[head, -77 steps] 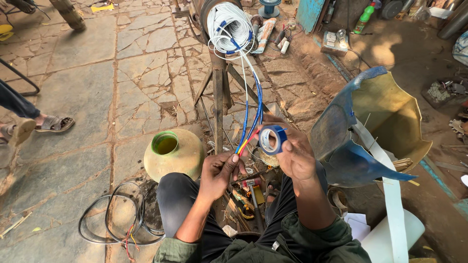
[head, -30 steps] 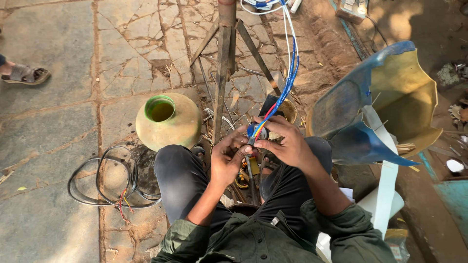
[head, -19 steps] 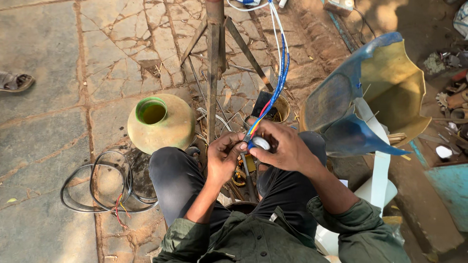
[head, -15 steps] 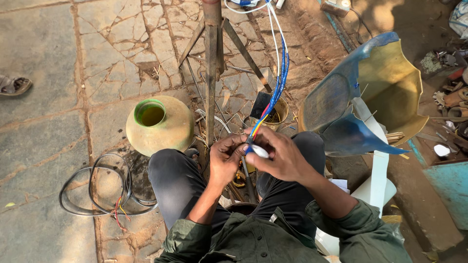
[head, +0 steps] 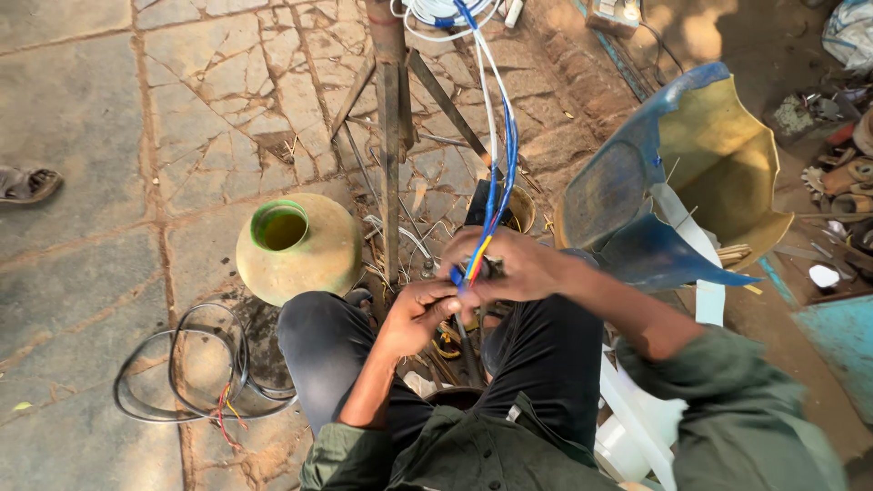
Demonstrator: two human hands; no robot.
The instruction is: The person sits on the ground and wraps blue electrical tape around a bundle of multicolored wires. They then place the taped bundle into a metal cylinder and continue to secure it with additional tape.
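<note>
A bundle of blue, red, yellow and white wires (head: 499, 164) runs down from a wire coil at the top edge to my hands. My right hand (head: 509, 265) is closed around the lower end of the bundle. My left hand (head: 420, 314) pinches the wire ends just below it, fingers touching the right hand. Both hands are above my knees, in front of an upright rusty metal post (head: 390, 136). The roll of tape seen earlier is hidden inside the right hand, if it is there at all.
A round clay-coloured pot with a green rim (head: 298, 247) stands left of the post. A coil of black cable (head: 186, 371) lies on the stone paving at left. A broken blue-and-yellow plastic chair (head: 691, 182) is at right. Another person's sandalled foot (head: 27, 184) is at far left.
The blue tape roll held up in my right hand has come down and gone out of sight. Both hands have closed together on the wire bundle's lower end, and my view has tilted down.
</note>
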